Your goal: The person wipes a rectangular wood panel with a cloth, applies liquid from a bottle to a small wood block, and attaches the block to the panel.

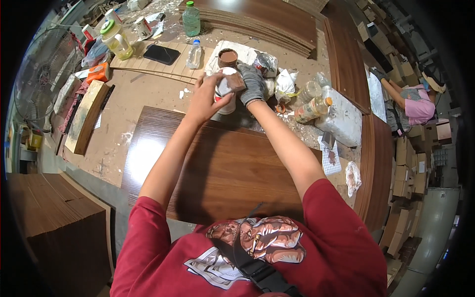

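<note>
My bare left hand (204, 100) has its thumb and fingers closed on a small flat scraper-like piece (226, 87), pale grey with a brown-smeared end. My right hand (253, 85), in a grey knit glove, is against the brown end of that piece. Its fingers look curled, and what they grip is partly hidden. Just beyond both hands stands an open pot of brown paste (227, 56). Below the flat piece a white container (226, 107) shows in part. A dark brown wood-grain board (237, 171) lies flat under my forearms.
To the right are a tied white bag (286, 83), a tilted bottle (313, 110) and a white foam block (341, 119). Leftward lie a phone (161, 54), a small water bottle (195, 54) and a yellow jug (117, 39). Stacked boards (257, 29) line the back; another person (418, 104) is at far right.
</note>
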Motion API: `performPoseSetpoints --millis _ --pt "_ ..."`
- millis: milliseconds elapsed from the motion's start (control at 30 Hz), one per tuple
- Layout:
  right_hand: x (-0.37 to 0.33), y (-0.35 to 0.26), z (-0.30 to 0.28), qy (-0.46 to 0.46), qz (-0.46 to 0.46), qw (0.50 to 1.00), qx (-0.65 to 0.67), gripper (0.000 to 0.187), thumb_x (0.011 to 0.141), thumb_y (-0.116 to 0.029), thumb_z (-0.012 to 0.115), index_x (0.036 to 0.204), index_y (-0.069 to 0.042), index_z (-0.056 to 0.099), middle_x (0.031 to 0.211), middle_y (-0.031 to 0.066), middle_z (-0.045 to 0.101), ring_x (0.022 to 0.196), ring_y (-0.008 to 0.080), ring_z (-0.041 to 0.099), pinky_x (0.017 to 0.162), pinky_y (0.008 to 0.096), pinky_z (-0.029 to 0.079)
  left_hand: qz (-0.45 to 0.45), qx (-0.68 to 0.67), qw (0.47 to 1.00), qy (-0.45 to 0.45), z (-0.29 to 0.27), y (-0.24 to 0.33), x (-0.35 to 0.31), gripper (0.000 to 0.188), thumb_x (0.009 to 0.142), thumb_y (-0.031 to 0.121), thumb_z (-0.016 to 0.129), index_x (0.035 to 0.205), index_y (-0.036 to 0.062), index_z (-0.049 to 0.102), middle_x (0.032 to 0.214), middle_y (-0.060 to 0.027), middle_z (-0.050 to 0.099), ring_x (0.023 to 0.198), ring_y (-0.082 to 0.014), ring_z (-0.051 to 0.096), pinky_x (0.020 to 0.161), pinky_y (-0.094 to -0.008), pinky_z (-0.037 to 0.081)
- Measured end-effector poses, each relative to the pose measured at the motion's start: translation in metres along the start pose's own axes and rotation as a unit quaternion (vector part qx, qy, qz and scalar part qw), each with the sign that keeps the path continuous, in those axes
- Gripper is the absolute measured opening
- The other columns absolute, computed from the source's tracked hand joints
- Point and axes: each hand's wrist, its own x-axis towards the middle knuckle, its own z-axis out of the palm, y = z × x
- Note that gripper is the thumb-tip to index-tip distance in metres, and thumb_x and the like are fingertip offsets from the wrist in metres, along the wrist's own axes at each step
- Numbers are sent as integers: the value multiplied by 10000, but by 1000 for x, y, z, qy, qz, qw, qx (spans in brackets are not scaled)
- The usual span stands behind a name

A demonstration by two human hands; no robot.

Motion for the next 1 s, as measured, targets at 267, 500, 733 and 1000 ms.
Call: performPoseSetpoints --millis 267,500,733,1000 --pt "3 14 0 -50 63 995 -58 315 827 -193 711 1089 -20 699 1120 250 670 1069 392 640 941 464 517 -4 -120 991 56 28 27 -52 554 829 191 751 1306 22 525 1220 -209 614 1226 -382 532 1006 -430 453" --pt "21 10 -1 -154 194 967 -67 448 879 -363 670 1052 50 688 1052 258 702 1046 402 672 905 453 545 45 -79 991 98 37 23 -80 598 799 200 751 1331 78 507 1377 -139 579 1322 -369 483 1100 -480 371" --pt "9 26 5 -131 134 982 -31 349 894 -259 596 1044 29 725 1126 299 678 1037 420 672 916 451 538 55 -25 992 108 40 21 -78 608 808 248 754 1349 108 515 1409 -92 572 1355 -339 463 1105 -470 337" --pt "22 23 -52 4 112 919 379 208 990 -152 552 1109 -10 647 843 156 719 731 228 716 638 360 568 58 -44 993 92 48 29 -69 648 785 219 778 1370 116 521 1429 -78 553 1349 -346 463 1115 -482 361"
